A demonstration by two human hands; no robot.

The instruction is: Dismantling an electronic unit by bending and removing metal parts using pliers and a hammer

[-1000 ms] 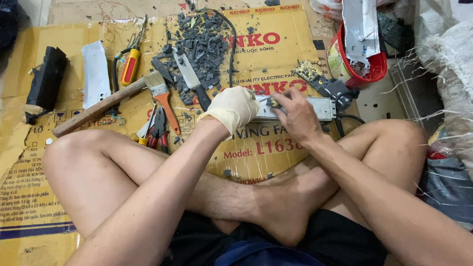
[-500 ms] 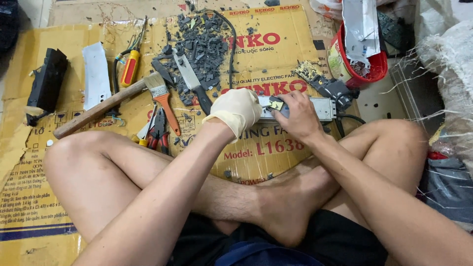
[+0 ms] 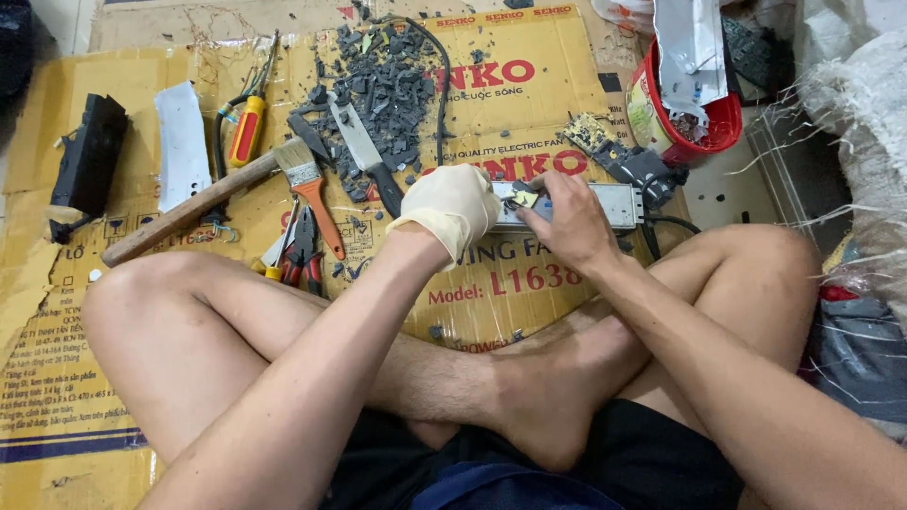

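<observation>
While both hands meet at one end of the work, the grey metal box point(image 3: 605, 204) lies crosswise in front of the crossed legs.

Its long axis runs left to right on the cardboard sheet point(image 3: 529, 85) spread over the floor, extending rightward past the hands toward the circuit board point(image 3: 605, 142). The gloved left hand point(image 3: 452, 206) is closed around the box's left end. The bare right hand point(image 3: 565, 219) rests on top, fingers pinching a small yellowish part point(image 3: 521, 196) there. Both hands are equally near.
</observation>
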